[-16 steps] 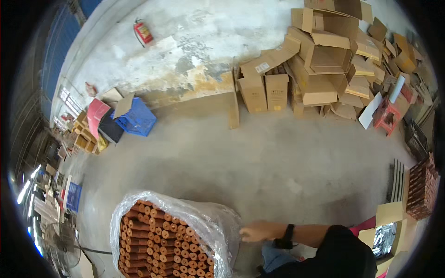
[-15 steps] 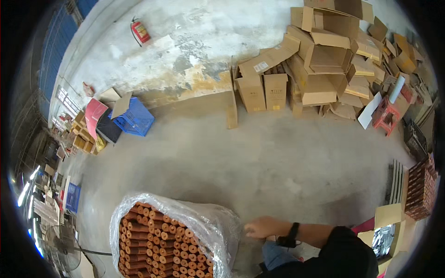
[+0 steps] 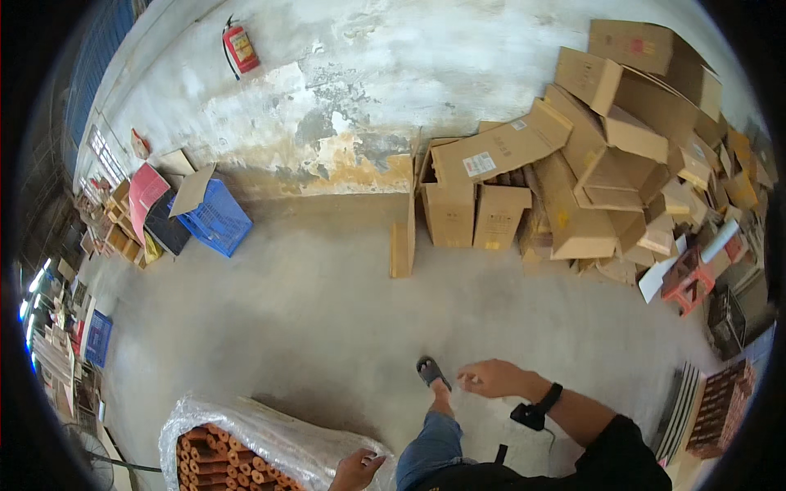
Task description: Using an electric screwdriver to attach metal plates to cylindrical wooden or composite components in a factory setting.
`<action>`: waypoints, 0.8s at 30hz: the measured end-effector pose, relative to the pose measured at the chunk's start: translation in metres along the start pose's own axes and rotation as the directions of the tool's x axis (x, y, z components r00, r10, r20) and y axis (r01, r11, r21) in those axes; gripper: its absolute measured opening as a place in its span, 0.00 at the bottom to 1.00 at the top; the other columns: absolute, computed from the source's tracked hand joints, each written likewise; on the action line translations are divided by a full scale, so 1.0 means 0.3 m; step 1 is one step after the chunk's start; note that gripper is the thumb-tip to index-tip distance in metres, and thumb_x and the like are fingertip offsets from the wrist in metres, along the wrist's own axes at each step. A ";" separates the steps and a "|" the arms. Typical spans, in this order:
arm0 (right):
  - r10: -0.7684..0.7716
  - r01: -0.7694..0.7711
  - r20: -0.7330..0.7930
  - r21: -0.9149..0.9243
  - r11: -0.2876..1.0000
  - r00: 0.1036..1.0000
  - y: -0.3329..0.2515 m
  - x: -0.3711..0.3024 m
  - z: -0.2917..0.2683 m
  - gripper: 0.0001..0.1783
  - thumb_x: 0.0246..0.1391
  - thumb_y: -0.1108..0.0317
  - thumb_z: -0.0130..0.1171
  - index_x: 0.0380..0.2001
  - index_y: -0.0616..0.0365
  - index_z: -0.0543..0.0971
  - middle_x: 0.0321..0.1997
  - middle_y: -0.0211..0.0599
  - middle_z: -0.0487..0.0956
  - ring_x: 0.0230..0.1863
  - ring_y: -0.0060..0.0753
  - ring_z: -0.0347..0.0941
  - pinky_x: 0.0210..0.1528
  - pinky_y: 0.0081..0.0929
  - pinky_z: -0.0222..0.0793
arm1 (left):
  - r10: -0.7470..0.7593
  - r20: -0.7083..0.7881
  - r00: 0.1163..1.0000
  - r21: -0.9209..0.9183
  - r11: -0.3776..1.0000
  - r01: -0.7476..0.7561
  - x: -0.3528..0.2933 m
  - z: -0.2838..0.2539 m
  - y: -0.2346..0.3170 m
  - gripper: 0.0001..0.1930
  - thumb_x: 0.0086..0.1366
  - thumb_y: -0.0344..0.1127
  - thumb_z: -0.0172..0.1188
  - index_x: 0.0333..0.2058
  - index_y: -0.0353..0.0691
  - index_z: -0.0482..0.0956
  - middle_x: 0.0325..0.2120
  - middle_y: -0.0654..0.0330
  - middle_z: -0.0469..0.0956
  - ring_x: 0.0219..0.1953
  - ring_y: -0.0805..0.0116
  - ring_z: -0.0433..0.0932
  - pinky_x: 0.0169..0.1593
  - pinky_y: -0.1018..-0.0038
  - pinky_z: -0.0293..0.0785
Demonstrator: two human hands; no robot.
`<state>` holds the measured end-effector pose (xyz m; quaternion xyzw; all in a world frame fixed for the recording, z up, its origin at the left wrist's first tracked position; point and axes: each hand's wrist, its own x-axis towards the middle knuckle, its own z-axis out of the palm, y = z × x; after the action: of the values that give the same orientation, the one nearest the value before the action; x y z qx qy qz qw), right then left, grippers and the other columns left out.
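My right hand [image 3: 489, 378] is held out ahead of my body over the concrete floor, its fingers curled together. A small pale spot shows at the fingertips; what it is I cannot make out. A dark band with a small black device [image 3: 528, 416] sits on that wrist. My left hand [image 3: 358, 471] is low, beside the clear plastic wrap [image 3: 278, 430] around a stack of reddish-brown cylinders [image 3: 214, 458] with holes in their ends. Its thumb and finger are slightly apart, with nothing visible between them. Whether it touches the wrap I cannot tell.
My sandalled foot [image 3: 432, 372] is on the floor ahead. Cardboard boxes [image 3: 606, 164] pile up against the far wall at right, near a red stool [image 3: 688, 281]. A blue crate [image 3: 214, 217] stands at far left. A brown slatted stack [image 3: 720, 409] is at right. A fan [image 3: 88, 454] is at lower left.
The view has shifted, with the wrapped stack now lower and the boxes nearer. My left hand and a sandalled foot have come into view. My right hand has moved up and right.
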<state>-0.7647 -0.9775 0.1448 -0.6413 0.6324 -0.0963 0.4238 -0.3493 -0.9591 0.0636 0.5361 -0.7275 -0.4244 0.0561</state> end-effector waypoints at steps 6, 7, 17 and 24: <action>-0.016 0.032 0.043 -0.403 0.915 0.999 0.241 0.673 -0.533 0.17 0.58 0.56 0.52 0.46 0.52 0.77 0.37 0.41 0.82 0.41 0.50 0.78 0.45 0.43 0.72 | -0.081 0.187 0.979 0.360 0.933 0.008 0.757 -0.032 0.089 0.16 0.60 0.38 0.64 0.45 0.37 0.78 0.33 0.52 0.80 0.29 0.61 0.79 0.35 0.67 0.76; 0.001 0.006 0.016 -0.406 0.914 1.000 0.293 0.746 -0.632 0.16 0.57 0.57 0.52 0.44 0.52 0.77 0.36 0.42 0.82 0.41 0.52 0.77 0.44 0.44 0.72 | -0.100 0.131 0.986 0.173 0.982 0.076 0.854 -0.097 0.241 0.17 0.61 0.41 0.64 0.44 0.37 0.79 0.34 0.51 0.80 0.31 0.58 0.80 0.36 0.65 0.76; -0.148 0.083 -0.011 -0.787 0.612 0.989 0.780 1.840 -1.445 0.10 0.47 0.68 0.55 0.28 0.58 0.83 0.31 0.49 0.81 0.34 0.54 0.79 0.36 0.47 0.74 | 0.002 -0.753 0.658 -0.345 0.850 -0.397 1.432 -0.880 1.212 0.14 0.59 0.28 0.60 0.44 0.34 0.77 0.40 0.55 0.78 0.47 0.60 0.74 0.48 0.64 0.73; 0.037 0.150 0.203 -0.820 0.552 0.978 1.288 2.634 -1.551 0.14 0.51 0.65 0.52 0.38 0.52 0.84 0.42 0.40 0.83 0.50 0.42 0.76 0.54 0.42 0.66 | -0.122 -0.681 0.722 -0.296 0.948 -0.119 2.234 -0.749 1.401 0.18 0.60 0.33 0.61 0.48 0.33 0.76 0.42 0.52 0.79 0.45 0.60 0.76 0.47 0.65 0.74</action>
<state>-1.2100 -1.8175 -0.1487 -0.7913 0.5365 0.2641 0.1276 -0.8173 -1.6119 0.2406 0.6396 -0.5748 -0.3059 0.4086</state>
